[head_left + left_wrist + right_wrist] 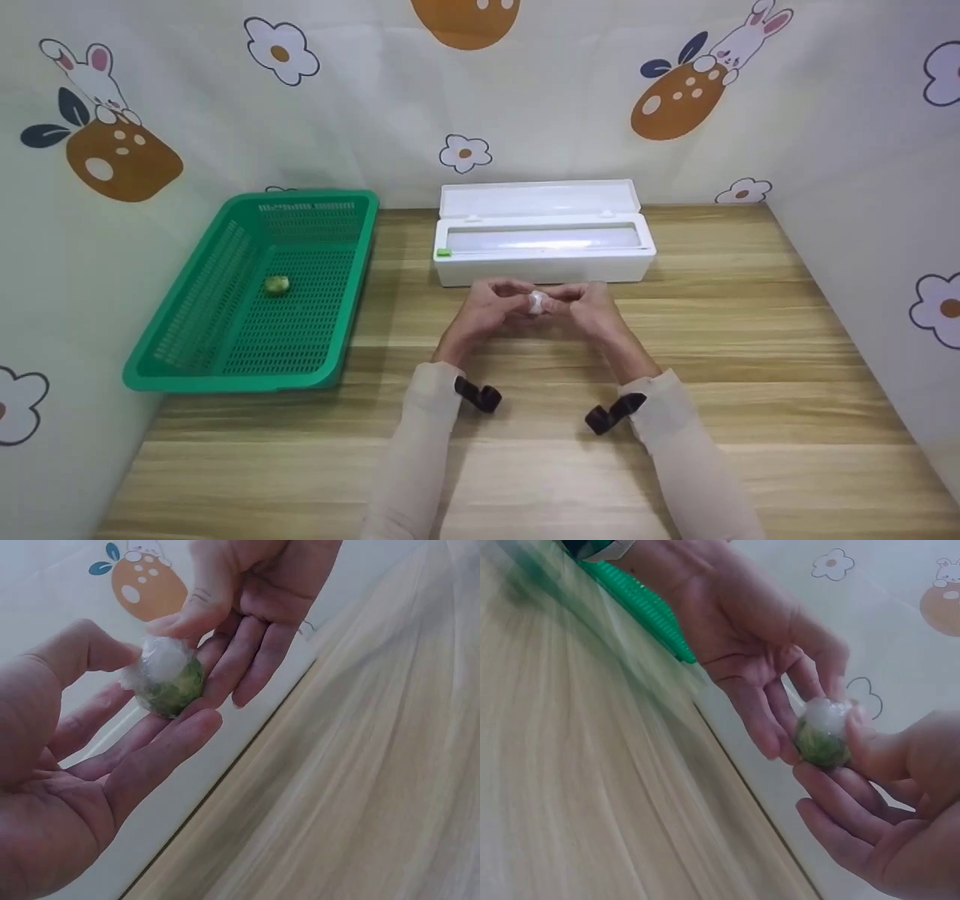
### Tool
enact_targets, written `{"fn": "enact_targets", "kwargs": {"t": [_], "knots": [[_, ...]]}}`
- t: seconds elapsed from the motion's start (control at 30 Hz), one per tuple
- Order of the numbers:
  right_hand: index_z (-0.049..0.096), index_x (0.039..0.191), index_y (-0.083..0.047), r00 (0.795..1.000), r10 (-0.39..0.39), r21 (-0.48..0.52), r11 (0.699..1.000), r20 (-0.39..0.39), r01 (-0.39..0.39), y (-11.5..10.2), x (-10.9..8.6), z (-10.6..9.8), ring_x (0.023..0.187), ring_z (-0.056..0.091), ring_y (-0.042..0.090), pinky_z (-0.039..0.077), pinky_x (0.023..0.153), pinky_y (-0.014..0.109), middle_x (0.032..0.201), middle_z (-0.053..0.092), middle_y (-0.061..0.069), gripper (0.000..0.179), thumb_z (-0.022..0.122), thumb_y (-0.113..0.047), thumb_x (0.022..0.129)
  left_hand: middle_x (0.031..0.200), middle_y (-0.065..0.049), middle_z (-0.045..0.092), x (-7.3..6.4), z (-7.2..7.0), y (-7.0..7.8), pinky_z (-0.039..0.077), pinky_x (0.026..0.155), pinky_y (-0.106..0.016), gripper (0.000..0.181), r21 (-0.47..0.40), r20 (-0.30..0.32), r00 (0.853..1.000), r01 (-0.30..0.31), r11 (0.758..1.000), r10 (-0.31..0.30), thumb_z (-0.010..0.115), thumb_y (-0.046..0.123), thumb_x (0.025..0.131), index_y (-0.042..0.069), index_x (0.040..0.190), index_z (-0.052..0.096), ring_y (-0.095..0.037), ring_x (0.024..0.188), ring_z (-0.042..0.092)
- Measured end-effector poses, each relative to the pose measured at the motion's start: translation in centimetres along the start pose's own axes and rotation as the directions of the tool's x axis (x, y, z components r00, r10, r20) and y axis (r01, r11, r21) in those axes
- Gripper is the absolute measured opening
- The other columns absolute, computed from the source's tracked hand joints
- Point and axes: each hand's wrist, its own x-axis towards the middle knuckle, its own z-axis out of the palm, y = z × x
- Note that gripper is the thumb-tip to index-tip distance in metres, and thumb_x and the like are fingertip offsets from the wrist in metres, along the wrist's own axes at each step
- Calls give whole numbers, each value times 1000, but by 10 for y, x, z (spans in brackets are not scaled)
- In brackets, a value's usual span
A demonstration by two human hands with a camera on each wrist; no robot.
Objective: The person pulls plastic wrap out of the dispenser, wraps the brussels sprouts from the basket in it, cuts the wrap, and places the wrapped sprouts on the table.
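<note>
A small round green Brussels sprout [176, 694], wrapped in clear cling film [166, 658] bunched whitish on one side, is held between both hands. My left hand [489, 309] pinches it from the left, its thumb on the film and the fingers beneath. From the other side my right hand [589, 307] grips it with thumb and fingers, as the right wrist view also shows the sprout [822, 744]. In the head view both hands are above the table, just in front of a white cling film box [544, 271]. Fingers partly cover the sprout there.
The film box's lid [540, 199] stands raised at the back, and a green slider [444, 253] sits at its left end. On the left is a green plastic basket [341, 330] with one small sprout [277, 285] inside. A patterned cloth [360, 112] hangs behind the wooden table [750, 315].
</note>
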Motion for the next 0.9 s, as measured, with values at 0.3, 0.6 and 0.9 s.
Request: {"fn": "enact_targets", "kwargs": {"t": [0.3,0.6,0.9], "knots": [[72,120,-4,997,-4,86,996,73,-3,1,-1,-3,99,70,10,53,89,20,116,75,9,34,77,-15,88,119,-15,71,-3,-13,2,60,90,-44,37,-168,113,993,60,984,-42,75,17,90,0,122,68,-24,99,73],[63,132,-5,990,-44,180,983,133,20,0,-3,0,112,68,17,54,98,26,130,68,14,48,77,-9,86,105,-15,74,-5,-21,1,62,81,-43,36,-287,173,969,223,932,-178,67,29,97,1,120,66,-31,94,75],[65,131,-9,991,-38,150,989,129,19,-4,-5,1,108,68,16,52,103,36,128,69,10,41,73,-16,91,109,-15,75,-5,-27,2,61,87,-45,37,-229,177,963,241,943,-204,72,26,93,6,123,67,-37,107,71]]}}
